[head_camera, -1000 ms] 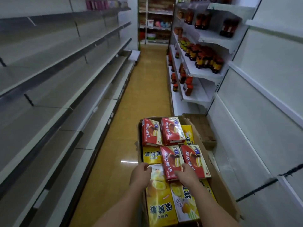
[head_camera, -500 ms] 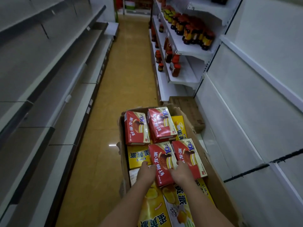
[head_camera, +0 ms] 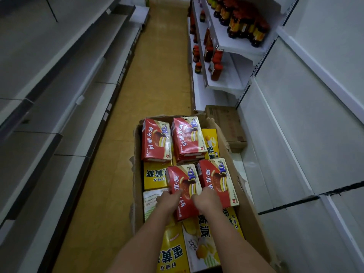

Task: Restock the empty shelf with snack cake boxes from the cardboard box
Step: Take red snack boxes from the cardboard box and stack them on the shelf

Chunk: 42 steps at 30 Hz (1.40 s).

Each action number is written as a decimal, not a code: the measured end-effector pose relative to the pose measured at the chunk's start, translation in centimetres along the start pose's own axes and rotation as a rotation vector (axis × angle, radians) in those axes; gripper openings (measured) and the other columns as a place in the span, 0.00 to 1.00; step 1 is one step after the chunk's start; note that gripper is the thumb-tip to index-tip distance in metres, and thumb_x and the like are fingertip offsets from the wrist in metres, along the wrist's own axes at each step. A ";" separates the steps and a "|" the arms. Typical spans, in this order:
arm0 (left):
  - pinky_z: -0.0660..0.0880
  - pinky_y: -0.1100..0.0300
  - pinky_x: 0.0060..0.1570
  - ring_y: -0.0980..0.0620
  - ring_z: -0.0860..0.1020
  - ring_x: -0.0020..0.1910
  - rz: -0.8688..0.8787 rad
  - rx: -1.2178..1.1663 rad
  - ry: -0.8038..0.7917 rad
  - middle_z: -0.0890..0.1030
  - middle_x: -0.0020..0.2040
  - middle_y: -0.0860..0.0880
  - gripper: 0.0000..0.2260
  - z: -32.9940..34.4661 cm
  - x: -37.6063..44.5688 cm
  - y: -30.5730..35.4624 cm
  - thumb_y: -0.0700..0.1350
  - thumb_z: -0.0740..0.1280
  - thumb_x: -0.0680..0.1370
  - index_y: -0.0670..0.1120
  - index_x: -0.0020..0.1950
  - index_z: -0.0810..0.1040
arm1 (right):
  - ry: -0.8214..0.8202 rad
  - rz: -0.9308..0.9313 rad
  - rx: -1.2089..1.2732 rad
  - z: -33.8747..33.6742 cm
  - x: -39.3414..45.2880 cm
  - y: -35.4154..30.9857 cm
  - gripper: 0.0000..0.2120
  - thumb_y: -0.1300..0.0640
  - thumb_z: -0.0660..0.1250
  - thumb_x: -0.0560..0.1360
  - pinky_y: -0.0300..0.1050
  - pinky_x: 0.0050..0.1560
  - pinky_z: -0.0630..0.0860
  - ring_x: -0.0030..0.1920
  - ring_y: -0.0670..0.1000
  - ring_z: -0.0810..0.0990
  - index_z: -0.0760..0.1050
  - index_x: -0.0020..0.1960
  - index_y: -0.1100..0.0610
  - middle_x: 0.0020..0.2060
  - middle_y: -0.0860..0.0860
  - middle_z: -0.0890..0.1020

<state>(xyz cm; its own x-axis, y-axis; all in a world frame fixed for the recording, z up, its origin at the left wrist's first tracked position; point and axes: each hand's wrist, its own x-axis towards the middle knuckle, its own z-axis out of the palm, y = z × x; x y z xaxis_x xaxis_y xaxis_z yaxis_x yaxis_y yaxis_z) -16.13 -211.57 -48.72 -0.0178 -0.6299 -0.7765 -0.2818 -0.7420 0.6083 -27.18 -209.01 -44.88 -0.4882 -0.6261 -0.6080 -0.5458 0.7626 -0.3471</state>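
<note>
Hands meet on one red snack cake box (head_camera: 184,191) inside the cardboard box (head_camera: 247,211), which stands on the yellow aisle floor (head_camera: 157,75). Left hand (head_camera: 167,200) lies at the box's left edge, its fingers (head_camera: 176,192) curled against that side. Right hand (head_camera: 205,200) lies at the right edge, fingers (head_camera: 206,191) bent over the box face; whether they pinch or merely press cannot be told. The gripped box sits tilted atop the stack.

Just right of the right fingers, touching the gripped box, lies a second red box (head_camera: 217,182). Beyond the fingertips, two more red boxes (head_camera: 156,139) lie side by side at the far end of the carton. Yellow boxes (head_camera: 155,177) form the layer beneath, showing left of the left fingers and under both forearms.

Left of the hands run bare grey shelves (head_camera: 59,85). Far right of the hands, white shelves (head_camera: 226,46) hold dark bottles with red caps (head_camera: 242,26). A closed brown carton (head_camera: 226,123) rests on the floor beyond the open one.
</note>
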 end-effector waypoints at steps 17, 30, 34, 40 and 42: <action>0.78 0.59 0.39 0.48 0.80 0.43 0.193 0.022 -0.035 0.79 0.54 0.43 0.16 -6.9 -10.1 3.9 0.46 0.62 0.81 0.46 0.69 0.69 | -0.003 -0.327 -0.096 -5.3 -4.1 -5.0 0.30 0.48 0.64 0.74 0.55 0.70 0.62 0.71 0.57 0.63 0.60 0.73 0.53 0.70 0.53 0.67; 0.77 0.50 0.48 0.46 0.79 0.50 0.222 -0.332 0.360 0.74 0.65 0.41 0.37 -13.2 -17.2 0.0 0.51 0.73 0.73 0.48 0.75 0.55 | -0.341 -0.457 0.465 -5.1 -9.3 -7.7 0.10 0.57 0.58 0.81 0.49 0.55 0.69 0.58 0.55 0.72 0.67 0.61 0.59 0.62 0.55 0.73; 0.77 0.49 0.49 0.45 0.81 0.49 0.171 -0.466 0.290 0.80 0.55 0.42 0.25 -15.1 -19.1 -1.5 0.45 0.69 0.76 0.44 0.69 0.63 | -0.397 -0.466 0.522 -3.6 -12.0 -9.9 0.18 0.56 0.58 0.82 0.53 0.60 0.67 0.64 0.57 0.70 0.63 0.70 0.56 0.67 0.55 0.70; 0.77 0.47 0.55 0.47 0.80 0.50 0.279 -0.511 0.582 0.80 0.54 0.45 0.12 -19.2 -21.7 -3.1 0.41 0.65 0.78 0.45 0.61 0.70 | -0.316 -0.652 0.383 0.1 -17.6 -13.9 0.14 0.56 0.62 0.79 0.53 0.60 0.73 0.58 0.57 0.76 0.65 0.61 0.59 0.59 0.58 0.76; 0.76 0.52 0.51 0.48 0.79 0.49 0.304 -0.509 0.707 0.79 0.55 0.45 0.10 -21.1 -23.0 -4.0 0.40 0.65 0.79 0.45 0.60 0.71 | -0.329 -0.730 0.308 1.4 -20.0 -14.9 0.12 0.55 0.62 0.79 0.57 0.60 0.74 0.57 0.56 0.77 0.66 0.60 0.56 0.57 0.55 0.78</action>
<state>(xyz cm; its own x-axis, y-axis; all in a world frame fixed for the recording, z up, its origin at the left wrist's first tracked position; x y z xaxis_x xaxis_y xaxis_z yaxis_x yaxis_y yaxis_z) 5.61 -198.94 -29.80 0.6154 -0.6838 -0.3920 0.0979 -0.4272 0.8989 -8.31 -207.64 -28.58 0.1621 -0.9347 -0.3164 -0.4135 0.2268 -0.8818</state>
